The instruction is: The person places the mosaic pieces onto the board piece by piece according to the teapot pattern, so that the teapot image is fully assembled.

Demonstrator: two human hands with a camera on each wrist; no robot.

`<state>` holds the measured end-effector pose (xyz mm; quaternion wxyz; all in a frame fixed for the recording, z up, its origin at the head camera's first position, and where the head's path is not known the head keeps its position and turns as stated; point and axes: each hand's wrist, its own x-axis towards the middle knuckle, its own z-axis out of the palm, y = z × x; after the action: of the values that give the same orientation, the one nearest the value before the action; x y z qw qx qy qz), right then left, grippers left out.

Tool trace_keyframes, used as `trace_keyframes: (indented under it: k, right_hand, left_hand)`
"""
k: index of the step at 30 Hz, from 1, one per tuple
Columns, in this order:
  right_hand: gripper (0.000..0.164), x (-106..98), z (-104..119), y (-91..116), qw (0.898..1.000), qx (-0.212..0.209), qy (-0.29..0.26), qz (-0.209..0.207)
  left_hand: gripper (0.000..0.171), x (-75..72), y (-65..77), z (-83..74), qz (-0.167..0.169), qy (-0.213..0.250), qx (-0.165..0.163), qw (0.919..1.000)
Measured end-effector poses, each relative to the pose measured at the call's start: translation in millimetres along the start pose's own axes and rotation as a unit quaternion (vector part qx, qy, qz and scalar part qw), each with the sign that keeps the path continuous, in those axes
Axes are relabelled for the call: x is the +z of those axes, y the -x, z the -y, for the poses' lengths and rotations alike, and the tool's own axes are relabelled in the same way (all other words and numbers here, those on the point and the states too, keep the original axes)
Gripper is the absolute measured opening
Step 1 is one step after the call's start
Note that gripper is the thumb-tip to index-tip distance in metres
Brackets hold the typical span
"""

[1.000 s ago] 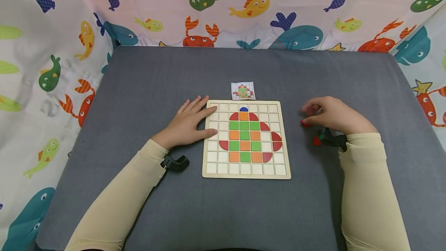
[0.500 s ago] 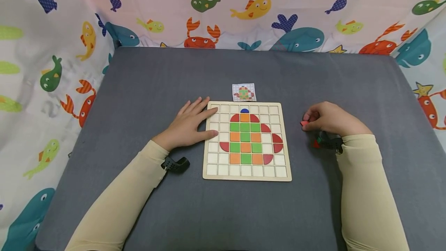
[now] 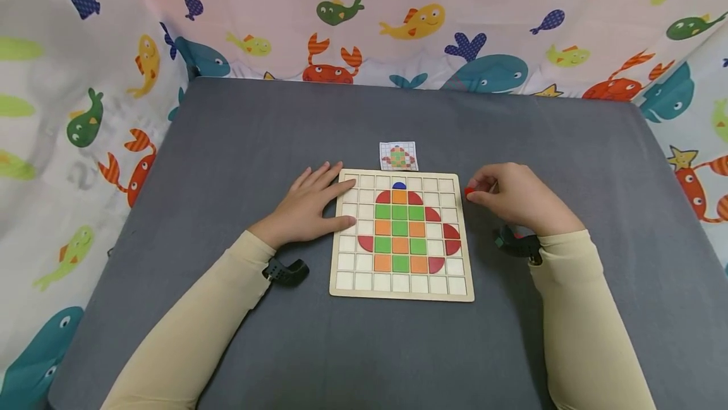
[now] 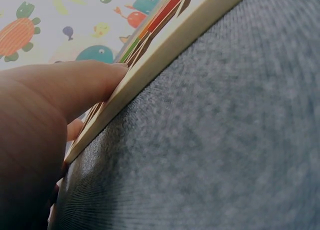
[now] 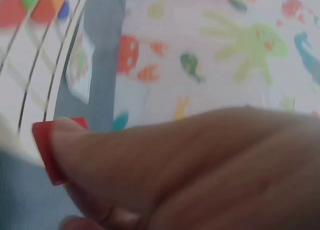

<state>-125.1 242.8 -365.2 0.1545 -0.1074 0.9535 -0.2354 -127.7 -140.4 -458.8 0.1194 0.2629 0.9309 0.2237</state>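
A wooden grid board (image 3: 401, 297) lies on the grey table, with orange, green, red and blue pieces set in its middle and right cells. My left hand (image 3: 304, 205) rests at its left side, fingers spread, thumb and index finger over the rim. In the left wrist view the thumb (image 4: 95, 85) touches the board's edge. Just off the board's right edge, my right hand (image 3: 512, 195) pinches a small red tile (image 3: 469, 191) between thumb and fingers. The right wrist view shows that red tile (image 5: 45, 147) close up; the thumb covers part of it.
A small printed card (image 3: 398, 156) with a coloured grid pattern lies against the board's far edge. Another red piece (image 3: 521, 231) is on the table, partly hidden by the right wrist camera. A fabric curtain (image 3: 256, 15) with sea animals borders the table.
My right hand has picked the red tile up from the table and moved left with it, towards the board. The left hand has stayed on the board's edge.
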Motion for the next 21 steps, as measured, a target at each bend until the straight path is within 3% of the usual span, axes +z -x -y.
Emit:
trace_keyframes:
  k: [9, 16, 21]
  right_hand:
    - [0.013, 25, 50, -4, 0.998, -0.045, -0.034, -0.022]
    - [0.005, 51, 73, -11, 0.991, -0.101, -0.072, -0.053]
    - [0.005, 67, 86, -16, 0.988, -0.118, -0.088, -0.046]
  left_hand:
    - [0.084, -1.5, -0.1, -1.5, 0.002, 0.005, 0.003, 1.0]
    - [0.083, -2.2, -1.1, -1.5, 0.003, 0.001, -0.002, 1.0]
    - [0.082, -2.7, -0.9, -1.2, 0.002, 0.002, 0.0, 1.0]
